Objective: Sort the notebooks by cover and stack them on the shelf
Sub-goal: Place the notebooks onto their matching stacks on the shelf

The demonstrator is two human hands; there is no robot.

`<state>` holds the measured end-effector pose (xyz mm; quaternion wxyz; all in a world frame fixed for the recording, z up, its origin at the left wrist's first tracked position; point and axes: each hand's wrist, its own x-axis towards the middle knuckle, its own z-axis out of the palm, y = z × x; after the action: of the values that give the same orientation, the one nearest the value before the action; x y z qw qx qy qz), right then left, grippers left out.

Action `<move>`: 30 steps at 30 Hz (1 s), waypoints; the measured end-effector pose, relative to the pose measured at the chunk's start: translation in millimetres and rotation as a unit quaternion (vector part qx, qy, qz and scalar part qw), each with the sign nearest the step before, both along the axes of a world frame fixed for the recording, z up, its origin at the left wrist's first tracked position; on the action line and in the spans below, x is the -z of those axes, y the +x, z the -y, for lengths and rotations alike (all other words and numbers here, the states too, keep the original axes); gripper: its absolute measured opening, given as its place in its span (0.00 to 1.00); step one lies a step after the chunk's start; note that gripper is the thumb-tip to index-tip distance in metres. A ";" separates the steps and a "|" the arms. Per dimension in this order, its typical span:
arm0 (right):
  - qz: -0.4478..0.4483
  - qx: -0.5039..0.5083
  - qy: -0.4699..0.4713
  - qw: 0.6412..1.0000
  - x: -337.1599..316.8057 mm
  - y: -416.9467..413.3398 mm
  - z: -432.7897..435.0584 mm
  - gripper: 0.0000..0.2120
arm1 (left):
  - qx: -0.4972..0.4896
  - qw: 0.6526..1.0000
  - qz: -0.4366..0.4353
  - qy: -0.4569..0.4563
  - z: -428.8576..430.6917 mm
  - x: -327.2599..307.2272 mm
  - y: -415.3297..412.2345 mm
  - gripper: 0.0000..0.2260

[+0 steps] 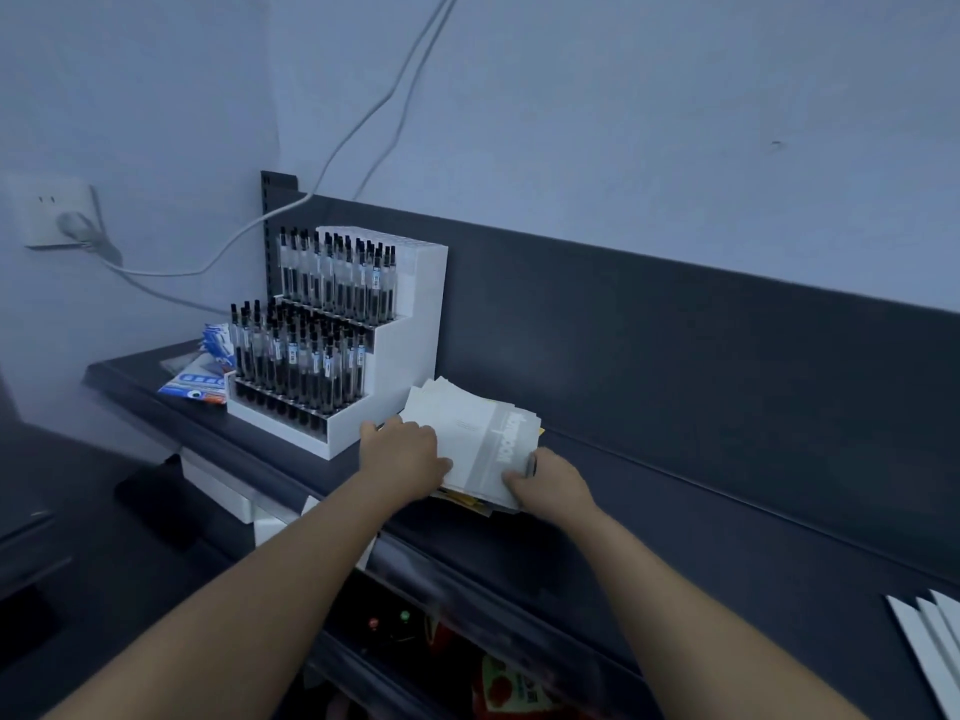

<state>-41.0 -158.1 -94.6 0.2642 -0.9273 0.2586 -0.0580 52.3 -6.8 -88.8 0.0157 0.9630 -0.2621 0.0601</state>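
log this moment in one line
left hand holds notebook stack; right hand grips its near corner; stack on shelf beside pen rack

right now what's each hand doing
Left hand: grips the notebook stack at its left edge.
Right hand: grips the stack's near right corner.

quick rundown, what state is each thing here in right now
notebook stack: uneven, lying on the shelf, held at both sides
left hand: holds the stack's left edge
right hand: holds its near right corner
pens: upright in the stand
plug: in the wall socket
blue packets: lying flat
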 end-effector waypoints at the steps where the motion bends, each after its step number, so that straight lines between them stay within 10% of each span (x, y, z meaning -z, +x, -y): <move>1: 0.007 0.009 0.033 0.999 -0.4 2.3 1.7 0.16 | 0.008 1.000 0.008 -0.005 3.3 -1.3 0.0 0.15; 10: 0.131 0.179 0.385 0.896 0.8 2.5 36.1 0.06 | 0.041 0.981 -0.109 -0.156 23.5 1.5 16.6 0.11; 22: 0.142 0.216 0.469 0.845 2.5 6.2 47.5 0.09 | 0.001 0.938 -0.175 -0.299 27.6 -2.2 16.2 0.18; 30: 0.136 0.189 0.442 0.866 4.2 13.1 38.4 0.09 | -0.052 0.985 -0.085 -0.144 21.3 -3.0 9.6 0.06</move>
<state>-27.9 -196.6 -98.8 0.6633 -0.6295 0.3889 -0.1123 61.9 -28.1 -85.9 0.1737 0.9645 -0.1983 0.0157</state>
